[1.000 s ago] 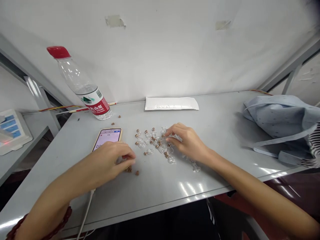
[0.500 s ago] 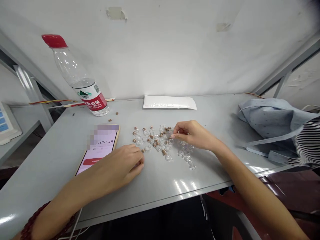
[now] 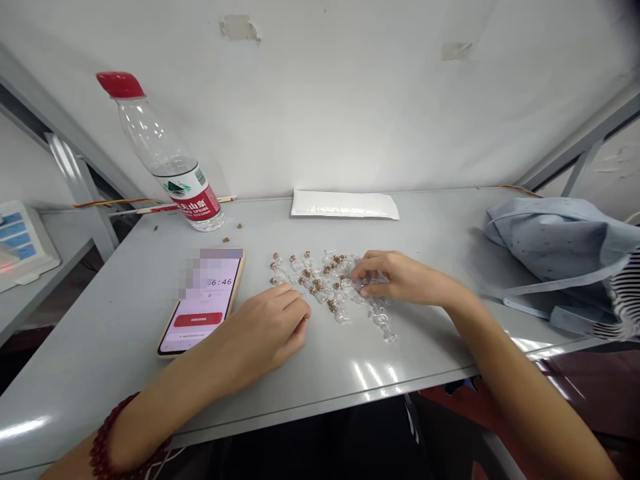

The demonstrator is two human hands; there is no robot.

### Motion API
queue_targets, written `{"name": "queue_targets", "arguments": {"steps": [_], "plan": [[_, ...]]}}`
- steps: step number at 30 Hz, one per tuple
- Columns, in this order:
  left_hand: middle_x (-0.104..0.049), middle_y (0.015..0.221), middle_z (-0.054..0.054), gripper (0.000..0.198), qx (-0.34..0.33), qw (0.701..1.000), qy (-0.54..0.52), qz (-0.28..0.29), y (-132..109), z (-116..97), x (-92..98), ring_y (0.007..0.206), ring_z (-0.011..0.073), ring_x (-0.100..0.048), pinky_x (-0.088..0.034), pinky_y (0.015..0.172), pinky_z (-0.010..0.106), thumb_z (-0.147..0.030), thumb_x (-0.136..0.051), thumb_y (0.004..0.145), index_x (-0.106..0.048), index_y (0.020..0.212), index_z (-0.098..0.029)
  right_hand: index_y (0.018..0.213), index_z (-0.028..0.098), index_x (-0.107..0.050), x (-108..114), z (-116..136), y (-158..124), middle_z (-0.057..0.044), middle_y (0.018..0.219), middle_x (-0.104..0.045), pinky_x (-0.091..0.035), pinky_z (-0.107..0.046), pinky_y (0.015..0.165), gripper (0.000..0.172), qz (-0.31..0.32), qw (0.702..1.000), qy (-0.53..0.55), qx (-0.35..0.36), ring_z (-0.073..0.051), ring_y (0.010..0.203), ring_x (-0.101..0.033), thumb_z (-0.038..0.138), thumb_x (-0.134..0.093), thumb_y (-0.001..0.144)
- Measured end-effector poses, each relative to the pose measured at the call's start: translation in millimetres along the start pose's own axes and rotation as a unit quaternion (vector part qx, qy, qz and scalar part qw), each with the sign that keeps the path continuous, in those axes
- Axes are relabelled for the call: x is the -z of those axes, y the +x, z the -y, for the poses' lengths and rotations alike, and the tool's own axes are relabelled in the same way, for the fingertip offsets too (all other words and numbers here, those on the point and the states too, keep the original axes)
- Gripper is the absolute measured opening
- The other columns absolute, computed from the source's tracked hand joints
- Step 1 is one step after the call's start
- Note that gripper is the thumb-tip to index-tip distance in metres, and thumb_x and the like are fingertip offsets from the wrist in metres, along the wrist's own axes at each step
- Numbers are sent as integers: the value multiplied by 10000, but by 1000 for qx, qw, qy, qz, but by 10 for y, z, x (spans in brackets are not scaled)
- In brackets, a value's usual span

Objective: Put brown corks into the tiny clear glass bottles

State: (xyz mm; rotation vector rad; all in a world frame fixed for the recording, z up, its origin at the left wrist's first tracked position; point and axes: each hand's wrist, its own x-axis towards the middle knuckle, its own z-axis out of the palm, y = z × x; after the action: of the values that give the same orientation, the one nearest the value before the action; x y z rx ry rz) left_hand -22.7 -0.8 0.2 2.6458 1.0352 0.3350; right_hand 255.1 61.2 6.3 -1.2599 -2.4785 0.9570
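Observation:
Several tiny clear glass bottles with cork stoppers [image 3: 320, 290] lie loosely spread on the grey desk. More little glass bottles without visible corks [image 3: 385, 327] lie at the right side of the spread. My right hand [image 3: 393, 277] is over this right side, thumb and fingers apart and bent down among the glass; no held bottle shows between them. At the lower left of the spread, my left hand [image 3: 275, 327] rests with its fingers curled under. Its fingertips are turned away, so whatever they hold is hidden.
A phone showing a timer [image 3: 200, 320] lies left of my left hand, partly under my forearm. Behind it stand a water bottle [image 3: 195, 193] and two loose corks [image 3: 226, 239]. A white packet [image 3: 345, 205] lies by the wall; a light-blue cloth bag [image 3: 555, 247] sits at the right.
My left hand has moved right, towards the corked bottles, and covers the nearest one. My right hand has opened from a pinch and shifted slightly right and down over the bottles.

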Motion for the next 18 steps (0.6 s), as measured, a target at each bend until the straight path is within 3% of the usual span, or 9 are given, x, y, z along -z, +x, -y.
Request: {"name": "queue_targets", "arguments": {"steps": [6, 11, 15, 18], "plan": [[-581, 774, 23, 207, -28, 1000, 1, -9, -18, -74, -14, 736, 180, -502, -397, 641, 321, -105, -400, 937, -544, 807, -178, 1009, 208, -734, -55, -6, 36, -62, 962, -665, -490, -317, 712, 192, -45, 998, -31, 1, -159, 761, -611, 208, -608, 864], [-604, 806, 22, 201, -45, 997, -22, -55, -17, -101, 33, 767, 171, -525, -430, 662, 309, -94, -405, 952, -557, 854, -181, 949, 169, -675, 14, 31, -7, -52, 896, -669, -472, -300, 662, 136, -68, 997, -18, -7, -155, 743, -576, 238, -621, 845], [-653, 864, 23, 178, -55, 991, -52, -114, -17, -106, 38, 827, 162, -577, -483, 728, 297, -97, -435, 968, -565, 887, -188, 973, 179, -677, 24, 160, -47, -52, 956, -691, -505, -312, 703, 166, -82, 990, 115, 6, -145, 760, -595, 303, -648, 867], [-694, 918, 9, 125, -31, 982, -94, -158, -8, -121, 38, 880, 156, -630, -515, 786, 293, -135, -494, 963, -592, 939, -209, 1001, 172, -683, -67, 274, -34, -62, 975, -710, -538, -310, 751, 203, -83, 957, 276, 23, -155, 839, -658, 302, -715, 848]]}}
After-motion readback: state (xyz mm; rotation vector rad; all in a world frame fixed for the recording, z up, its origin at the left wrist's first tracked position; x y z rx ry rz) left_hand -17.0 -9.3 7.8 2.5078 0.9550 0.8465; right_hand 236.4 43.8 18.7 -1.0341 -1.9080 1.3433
